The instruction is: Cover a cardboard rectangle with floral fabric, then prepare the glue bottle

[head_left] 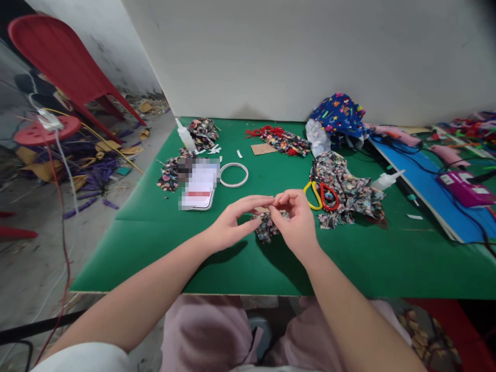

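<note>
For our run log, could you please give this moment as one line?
left hand: fingertips at floral scrap, grip unclear | right hand: pinching it | nearby: scissors, white ring, phone | surface: green table

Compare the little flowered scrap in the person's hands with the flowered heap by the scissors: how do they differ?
The small fabric piece is tiny; the fabric heap is far bigger and spread out. The small fabric piece is pinched between the left hand and right hand; the fabric heap lies untouched on the green table, with the scissors at its left edge. Both show a dark floral print.
</note>
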Motion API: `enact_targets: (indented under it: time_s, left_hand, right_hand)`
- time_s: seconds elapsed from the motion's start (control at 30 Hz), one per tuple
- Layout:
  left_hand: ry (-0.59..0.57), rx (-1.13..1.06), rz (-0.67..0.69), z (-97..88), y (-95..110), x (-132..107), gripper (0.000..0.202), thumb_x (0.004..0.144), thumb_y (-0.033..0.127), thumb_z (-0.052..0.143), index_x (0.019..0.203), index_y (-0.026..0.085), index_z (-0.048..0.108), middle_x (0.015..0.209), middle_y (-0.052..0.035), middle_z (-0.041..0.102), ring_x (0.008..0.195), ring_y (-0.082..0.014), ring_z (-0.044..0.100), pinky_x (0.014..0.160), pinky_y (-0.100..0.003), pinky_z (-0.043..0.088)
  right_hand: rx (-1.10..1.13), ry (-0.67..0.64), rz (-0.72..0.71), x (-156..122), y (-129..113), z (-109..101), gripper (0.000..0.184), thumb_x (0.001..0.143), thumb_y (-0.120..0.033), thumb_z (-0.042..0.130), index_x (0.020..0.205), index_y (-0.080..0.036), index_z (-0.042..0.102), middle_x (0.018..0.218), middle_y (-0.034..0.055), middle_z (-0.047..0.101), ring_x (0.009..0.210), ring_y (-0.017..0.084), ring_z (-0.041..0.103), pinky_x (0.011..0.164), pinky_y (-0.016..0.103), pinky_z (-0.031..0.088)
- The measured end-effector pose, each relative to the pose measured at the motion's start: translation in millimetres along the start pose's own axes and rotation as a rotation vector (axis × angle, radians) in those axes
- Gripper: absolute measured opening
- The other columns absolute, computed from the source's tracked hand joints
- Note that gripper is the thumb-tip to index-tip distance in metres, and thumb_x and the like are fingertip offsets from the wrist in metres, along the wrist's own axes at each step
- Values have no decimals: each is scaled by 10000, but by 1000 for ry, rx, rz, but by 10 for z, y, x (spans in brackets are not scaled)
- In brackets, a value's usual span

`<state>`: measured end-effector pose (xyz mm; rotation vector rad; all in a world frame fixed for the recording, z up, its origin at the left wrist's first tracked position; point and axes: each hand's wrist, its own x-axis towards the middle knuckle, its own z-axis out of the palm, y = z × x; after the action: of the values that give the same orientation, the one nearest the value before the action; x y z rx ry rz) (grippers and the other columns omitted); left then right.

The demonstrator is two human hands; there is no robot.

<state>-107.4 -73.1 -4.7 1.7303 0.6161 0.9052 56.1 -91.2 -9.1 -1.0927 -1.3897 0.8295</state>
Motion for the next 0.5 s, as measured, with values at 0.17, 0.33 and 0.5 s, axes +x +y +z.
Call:
enact_targets:
  time_s: [0.17, 0.33, 0.5]
  left_hand:
    - [12, -20, -13, 1, 16, 19, 380, 836, 226, 532, 1213, 270, 537, 1229, -68, 528, 1020, -188, 556, 896, -334, 462]
    - [-2, 46, 10, -4, 46, 27, 386, 840, 231, 521, 1224, 266, 533, 1220, -71, 543, 1023, -191, 556, 890, -331, 466]
    - [-24, 70, 8, 7, 16, 17, 424, 838, 217, 523, 1259, 265, 501, 1279, -81, 507, 1144, -226, 494, 921, -347, 457]
  right_hand:
    - [14, 10, 2, 9, -8, -16, 147, 763, -162, 549, 819, -232, 433, 798, -36, 515, 724, 81, 561, 678, 242, 481]
    - [-23, 18, -12, 0, -26, -16, 125, 777, -159, 545, 814, -233, 451, 801, -35, 511, 719, 81, 564, 671, 239, 481]
    - [-98, 45, -5, -24, 18, -11, 136, 775, -147, 542, 825, -236, 452, 827, -31, 517, 734, 94, 575, 701, 265, 492]
